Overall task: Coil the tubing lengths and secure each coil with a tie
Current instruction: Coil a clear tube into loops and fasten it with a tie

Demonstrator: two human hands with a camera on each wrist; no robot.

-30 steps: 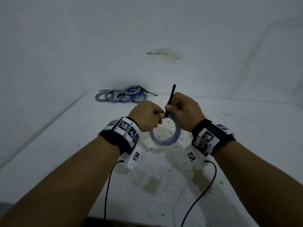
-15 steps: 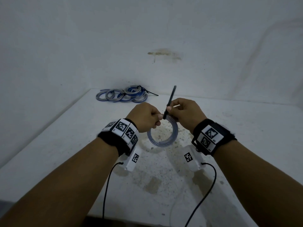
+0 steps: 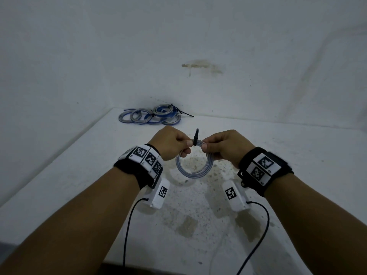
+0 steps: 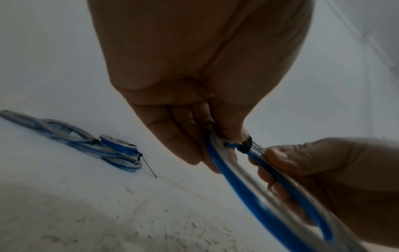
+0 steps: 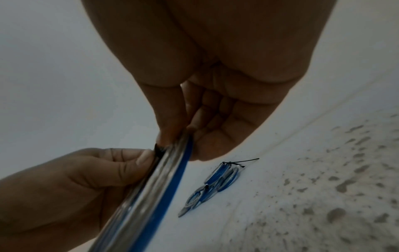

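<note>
A coil of clear and blue tubing (image 3: 193,171) hangs in the air between my hands over the table. A black tie (image 3: 195,138) wraps its top, with a short end sticking up. My left hand (image 3: 174,142) pinches the coil just left of the tie, and my right hand (image 3: 222,145) pinches it just right of the tie. In the left wrist view the tie (image 4: 246,145) sits tight round the strands of the coil (image 4: 259,196), between my left hand (image 4: 215,136) and my right hand (image 4: 323,170). In the right wrist view the coil (image 5: 159,187) runs edge-on, held by both thumbs.
Several tied coils (image 3: 153,116) lie in a heap at the far left corner of the white table (image 3: 297,155), one with a long black tie tail. Walls close the table on the left and at the back. Wrist camera cables hang off the near edge.
The long upright tail of the tie has become a short stub. My right hand has left the tail and now pinches the coil. Both hands have spread slightly apart.
</note>
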